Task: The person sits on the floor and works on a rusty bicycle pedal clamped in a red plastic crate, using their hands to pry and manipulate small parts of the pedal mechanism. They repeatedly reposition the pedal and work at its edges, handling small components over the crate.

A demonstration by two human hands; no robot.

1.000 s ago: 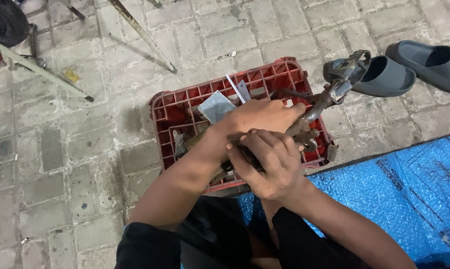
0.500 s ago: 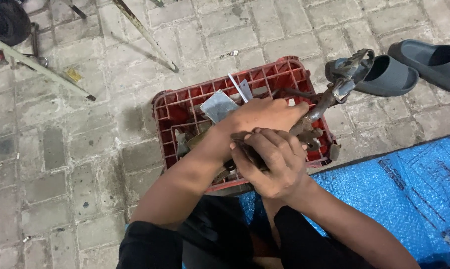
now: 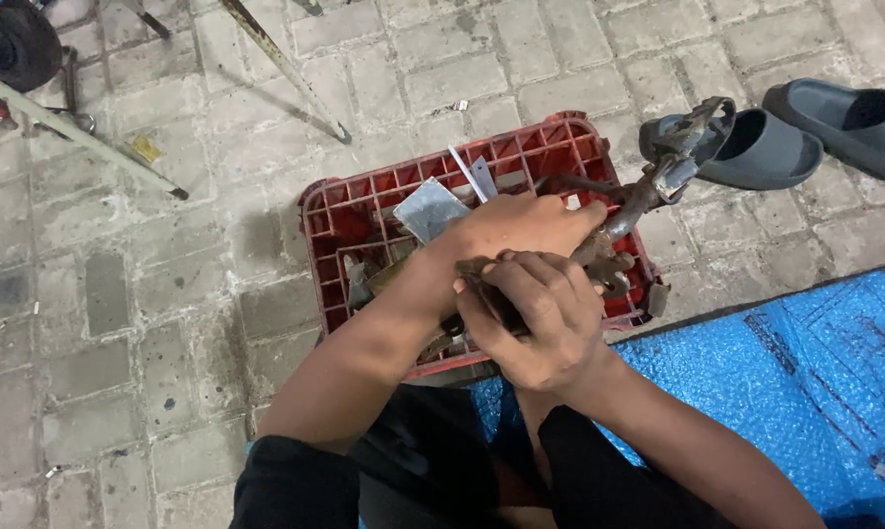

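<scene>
Little has shifted since the earlier frames: both hands stay clamped on the same piece over the crate, and the view has only drifted slightly.

Item in hand: rusty metal assembly (image 3: 648, 191), a long, pitted, brown rod with a bulky grey clamp-like head at its far end, held slantwise above the red plastic crate (image 3: 364, 196), head reaching past the crate's right corner toward the sandals.

Left hand (image 3: 521, 225): laid over the near part of the rod, fingers closed around it, steadying.

Right hand (image 3: 535, 318): curled tight on the rod's near end, or on a small tool there; which cannot be told, as the fingers hide it.

Progress, as judged: the piece looks whole, nothing visibly detached; work appears mid-way at most, with the gripping and turning not finished.

Crate contents: flat grey sheet-metal offcut (image 3: 430, 208), a pale strip, dark scrap; lattice walls, scuffed.

Surroundings: worn grey paving bricks (image 3: 119, 323), dusty joints; crinkled blue tarpaulin (image 3: 785, 382) at right under the person's legs; two grey moulded rubber sandals (image 3: 805, 137) just beyond the crate; thin metal bars (image 3: 276, 59) lying aslant at upper left; black tyre (image 3: 11, 44) in the corner.
</scene>
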